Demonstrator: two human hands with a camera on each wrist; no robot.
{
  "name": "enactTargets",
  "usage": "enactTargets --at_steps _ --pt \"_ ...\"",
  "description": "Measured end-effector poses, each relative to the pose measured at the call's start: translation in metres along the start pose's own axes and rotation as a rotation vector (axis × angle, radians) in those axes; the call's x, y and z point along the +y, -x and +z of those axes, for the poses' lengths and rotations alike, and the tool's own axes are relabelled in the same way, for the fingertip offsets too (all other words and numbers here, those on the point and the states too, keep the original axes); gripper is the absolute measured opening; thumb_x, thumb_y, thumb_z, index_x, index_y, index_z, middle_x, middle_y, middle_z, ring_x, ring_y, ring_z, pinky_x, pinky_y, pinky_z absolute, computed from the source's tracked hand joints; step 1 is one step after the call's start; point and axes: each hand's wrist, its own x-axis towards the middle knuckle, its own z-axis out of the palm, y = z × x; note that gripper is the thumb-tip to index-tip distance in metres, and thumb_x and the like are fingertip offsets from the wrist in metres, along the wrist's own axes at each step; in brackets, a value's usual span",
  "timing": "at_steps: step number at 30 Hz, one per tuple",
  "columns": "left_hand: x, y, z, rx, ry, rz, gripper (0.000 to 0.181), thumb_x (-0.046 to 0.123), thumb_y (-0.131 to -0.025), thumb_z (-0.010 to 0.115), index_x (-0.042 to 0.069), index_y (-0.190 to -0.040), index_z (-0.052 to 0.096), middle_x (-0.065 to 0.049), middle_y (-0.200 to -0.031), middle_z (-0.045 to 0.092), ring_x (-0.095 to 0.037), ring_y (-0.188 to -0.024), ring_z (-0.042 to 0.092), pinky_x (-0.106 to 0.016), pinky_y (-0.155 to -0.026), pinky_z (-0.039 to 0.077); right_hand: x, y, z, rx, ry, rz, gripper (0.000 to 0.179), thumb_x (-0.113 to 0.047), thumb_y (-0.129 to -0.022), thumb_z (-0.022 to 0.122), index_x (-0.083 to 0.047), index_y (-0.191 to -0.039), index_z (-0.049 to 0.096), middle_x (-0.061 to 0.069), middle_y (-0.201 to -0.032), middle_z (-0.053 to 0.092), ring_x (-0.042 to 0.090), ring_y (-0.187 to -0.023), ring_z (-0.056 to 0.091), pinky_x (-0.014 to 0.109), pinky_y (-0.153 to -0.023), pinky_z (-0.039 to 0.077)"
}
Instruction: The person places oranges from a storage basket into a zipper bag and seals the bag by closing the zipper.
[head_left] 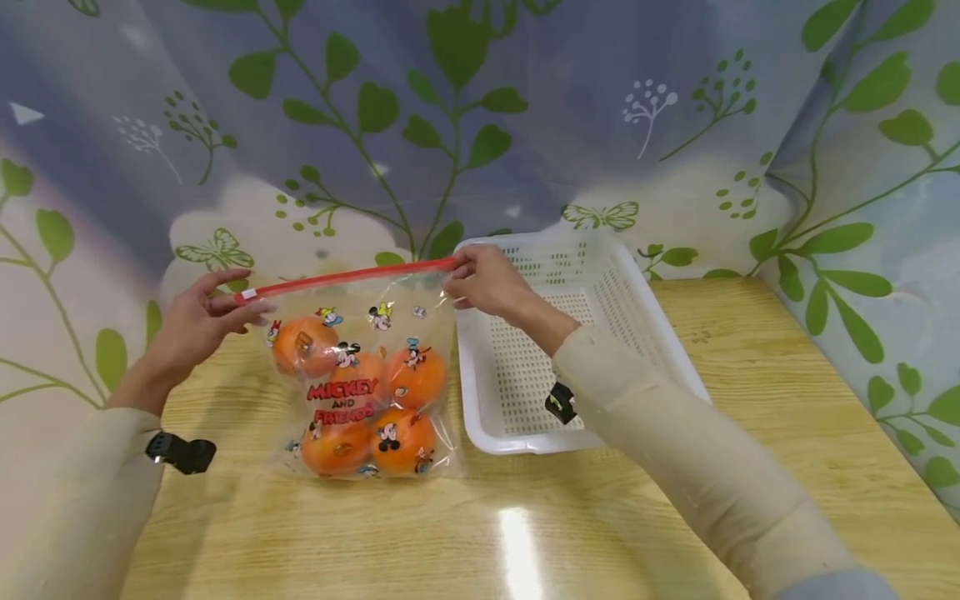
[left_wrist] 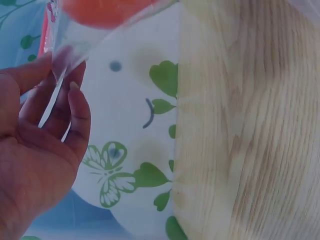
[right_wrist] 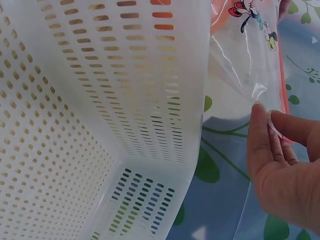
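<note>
A clear zip bag point(head_left: 427, 321) with a red slider strip point(head_left: 352, 277) and cartoon prints holds several oranges point(head_left: 415, 375). My left hand point(head_left: 197, 321) pinches the bag's upper left corner, beside the white slider point(head_left: 246, 295). With thumb and fingers, my right hand point(head_left: 487, 282) pinches the upper right corner. The strip is stretched between both hands. In the left wrist view, the left hand point(left_wrist: 50, 120) has the plastic corner between thumb and fingers. The right wrist view shows the right hand point(right_wrist: 280, 155) on the opposite corner, close to the basket's side.
A white perforated plastic basket point(head_left: 472, 408) stands right of the bag, below my right forearm. Both are on a light wooden table point(head_left: 360, 533). A leaf-printed cloth point(head_left: 525, 150) rises behind the table and along its right side. Each wrist wears a black camera mount point(head_left: 180, 452).
</note>
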Motion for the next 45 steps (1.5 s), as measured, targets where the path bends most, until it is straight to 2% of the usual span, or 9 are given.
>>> enactTargets --at_steps 4,9,15,19,24,29,33,37,45 --pt "0.000 -0.001 -0.002 0.026 0.061 -0.030 0.067 0.030 -0.093 0.061 0.009 -0.148 0.030 0.011 -0.092 0.071 -0.008 -0.081 0.065 -0.022 -0.066 0.047 -0.003 -0.005 0.002 0.005 0.060 -0.015 0.028 0.002 -0.090 0.061 0.005 -0.117 0.055 0.016 -0.099 0.060 0.028 -0.087 0.064 0.039 -0.078 0.053" --pt "0.001 -0.004 0.001 0.046 0.020 -0.092 0.072 0.037 -0.090 0.063 0.007 -0.147 0.030 0.014 -0.089 0.071 -0.007 -0.080 0.065 -0.022 -0.065 0.048 -0.001 -0.015 0.005 0.019 0.161 -0.022 0.023 0.001 -0.090 0.062 0.005 -0.113 0.059 0.015 -0.095 0.061 0.023 -0.078 0.063 0.034 -0.073 0.054" --pt "0.002 -0.011 0.014 0.032 -0.019 -0.113 0.073 0.039 -0.092 0.061 0.005 -0.148 0.028 -0.003 -0.102 0.071 -0.004 -0.081 0.065 -0.022 -0.067 0.049 0.003 -0.021 0.005 0.021 0.239 0.003 0.026 0.000 -0.092 0.058 0.006 -0.117 0.056 0.014 -0.096 0.058 0.021 -0.074 0.060 0.029 -0.069 0.053" --pt "0.002 -0.015 0.021 -0.001 0.036 -0.125 0.070 0.032 -0.095 0.057 0.001 -0.148 0.022 -0.009 -0.111 0.067 0.000 -0.081 0.062 -0.020 -0.070 0.050 0.003 -0.022 0.004 -0.024 0.363 0.017 0.047 -0.007 -0.092 0.059 0.002 -0.135 0.044 0.014 -0.112 0.056 0.022 -0.092 0.058 0.032 -0.079 0.049" --pt "0.002 -0.017 0.029 -0.069 0.087 -0.152 0.072 0.028 -0.099 0.051 0.001 -0.150 0.007 -0.029 -0.130 0.048 -0.001 -0.087 0.059 -0.022 -0.076 0.051 0.004 -0.019 0.007 -0.079 0.503 0.007 0.074 -0.016 -0.089 0.065 -0.004 -0.149 0.023 0.014 -0.144 0.040 0.027 -0.126 0.043 0.038 -0.101 0.036" --pt "0.002 -0.014 0.036 -0.124 0.080 -0.167 0.079 0.029 -0.099 0.050 0.002 -0.150 -0.004 -0.033 -0.141 0.030 -0.034 -0.116 0.051 -0.042 -0.090 0.047 0.002 -0.008 0.013 -0.187 0.587 -0.041 0.077 -0.018 -0.089 0.067 -0.004 -0.150 0.022 0.013 -0.152 0.028 0.028 -0.137 0.029 0.039 -0.108 0.028" --pt "0.006 -0.008 0.040 -0.154 -0.072 -0.110 0.079 0.029 -0.098 0.052 0.001 -0.151 -0.001 -0.036 -0.147 0.015 -0.051 -0.129 0.029 -0.060 -0.097 0.034 -0.003 0.005 0.020 -0.317 0.698 -0.085 0.072 -0.023 -0.092 0.064 -0.004 -0.149 0.025 0.012 -0.153 0.025 0.026 -0.141 0.021 0.037 -0.110 0.024" --pt "0.013 0.002 0.048 -0.186 -0.288 0.029 0.071 0.028 -0.098 0.054 -0.003 -0.149 0.016 -0.034 -0.147 0.019 -0.053 -0.130 0.026 -0.064 -0.097 0.029 -0.009 0.020 0.026 -0.410 0.810 -0.078 0.068 -0.030 -0.094 0.060 -0.007 -0.149 0.028 0.011 -0.154 0.023 0.024 -0.141 0.021 0.037 -0.109 0.026" --pt "0.030 0.022 0.069 -0.269 -0.464 0.218 0.062 0.037 -0.097 0.053 0.003 -0.145 0.034 -0.025 -0.147 0.029 -0.047 -0.132 0.028 -0.063 -0.100 0.026 -0.014 0.039 0.023 -0.427 0.910 -0.110 0.061 -0.035 -0.095 0.054 -0.011 -0.147 0.035 0.010 -0.154 0.023 0.024 -0.139 0.026 0.038 -0.108 0.028"
